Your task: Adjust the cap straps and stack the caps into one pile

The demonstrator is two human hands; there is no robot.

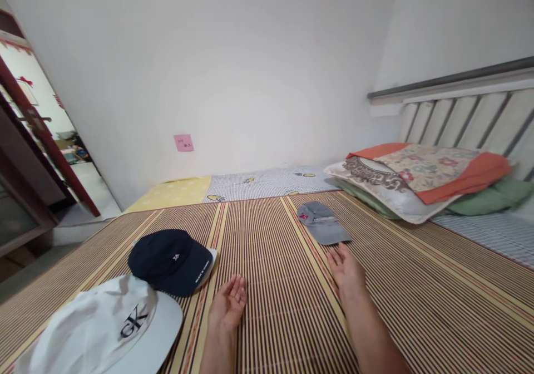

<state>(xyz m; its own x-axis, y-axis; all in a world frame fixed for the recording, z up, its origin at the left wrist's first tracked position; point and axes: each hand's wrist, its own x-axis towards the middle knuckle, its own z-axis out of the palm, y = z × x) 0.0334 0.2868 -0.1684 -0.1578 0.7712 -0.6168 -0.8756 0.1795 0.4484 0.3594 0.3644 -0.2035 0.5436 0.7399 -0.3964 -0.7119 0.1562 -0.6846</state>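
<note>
A grey cap (323, 224) with a small red mark lies on the striped bamboo mat (283, 318). Just below its brim is my right hand (345, 265), palm turned up, fingers apart and holding nothing; whether the fingertips touch the brim I cannot tell. My left hand (228, 301) rests palm up near the middle of the mat, its fingers loosely curled and nothing in it. To its left sits a dark navy cap (171, 260) with a pale brim edge showing beneath. A white cap (108, 324) with black letters is nearest, at the lower left.
Pillows with an orange and floral cover (442, 168) are stacked at the right, beside a slatted headboard (463, 121). Yellow and checked bedding runs along the wall behind the mat. A pink note (183, 142) is on the wall; an open doorway is at the left.
</note>
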